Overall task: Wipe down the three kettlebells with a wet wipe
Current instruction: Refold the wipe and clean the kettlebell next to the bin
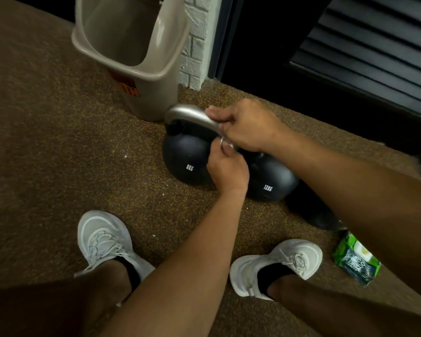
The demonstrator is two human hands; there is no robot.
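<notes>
White "8KG" reads clear on the round black body of the left kettlebell (186, 164), and "12KG" in the same white lettering sits low on the front of the black kettlebell (270, 181) just beside it to the right. There's an orange label on the beige bin (153, 93) with dark letters cut off and unreadable, and the green wipes packet (356, 262) carries white print too blurred to make out.
</notes>
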